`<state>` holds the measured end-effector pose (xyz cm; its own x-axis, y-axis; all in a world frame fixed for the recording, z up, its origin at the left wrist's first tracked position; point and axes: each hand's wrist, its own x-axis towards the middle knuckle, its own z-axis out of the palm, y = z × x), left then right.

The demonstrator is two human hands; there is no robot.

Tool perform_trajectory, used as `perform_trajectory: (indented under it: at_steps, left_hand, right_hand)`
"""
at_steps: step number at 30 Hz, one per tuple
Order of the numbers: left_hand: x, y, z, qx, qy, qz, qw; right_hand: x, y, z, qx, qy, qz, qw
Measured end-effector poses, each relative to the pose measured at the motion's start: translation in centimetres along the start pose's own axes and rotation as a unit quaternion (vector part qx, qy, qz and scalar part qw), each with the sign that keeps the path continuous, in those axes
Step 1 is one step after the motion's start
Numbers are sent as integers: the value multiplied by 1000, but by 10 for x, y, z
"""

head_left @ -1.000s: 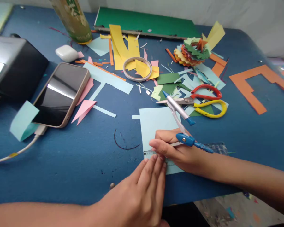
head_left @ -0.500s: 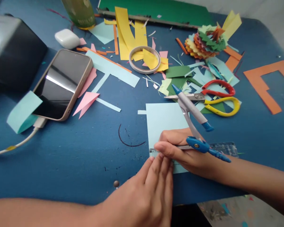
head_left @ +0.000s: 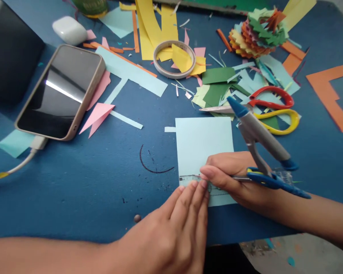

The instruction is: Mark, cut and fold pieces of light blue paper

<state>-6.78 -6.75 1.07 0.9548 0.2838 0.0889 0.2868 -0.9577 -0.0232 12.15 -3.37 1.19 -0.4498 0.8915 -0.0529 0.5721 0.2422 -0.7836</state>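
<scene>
Compass (head_left: pixel 256 154) clenched in right grip (head_left: pixel 231 179), needle end hidden under the fingers, laid along clear ruler (head_left: pixel 188 178) on light-blue paper square (head_left: pixel 202 140) near front edge of table (head_left: pixel 103 182). Left grip (head_left: pixel 171 232) released, fingertips flat, pressing ruler and paper down. Likely trouble: ruler skidding on the paper under uneven pressure, or needle pricking a fingertip. Against half a second earlier: right grip shifted slightly rightward along ruler, more of its left end uncovered.

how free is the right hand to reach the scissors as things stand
Probably yes: the scissors lie just beyond the right hand, on paper scraps, with nothing between. But that hand grips a compass, so it would likely have to put it down first.
</scene>
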Motion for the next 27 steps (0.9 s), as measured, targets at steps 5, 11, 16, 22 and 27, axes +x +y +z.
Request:
perform_trajectory:
  at_steps: [5,11,16,22,27]
  left_hand:
    - [0,0,0,-4,3,-9,1000]
    - [1,2,-1,-14,-3,-24,1000]
    - [0,2,2,-10,23,-36,999]
    - [-1,3,5,-15,33,-38,999]
    - [2,3,4,-30,46,-49,997]
  right_hand:
    - [-6,7,-7,-35,14,-16,999]
    - [-13,13,-14,-59,19,2,998]
    - [-15,17,-15,-84,24,2,996]
    - [-15,18,-14,-78,41,-7,996]
    - [-13,22,-22,110,46,30,992]
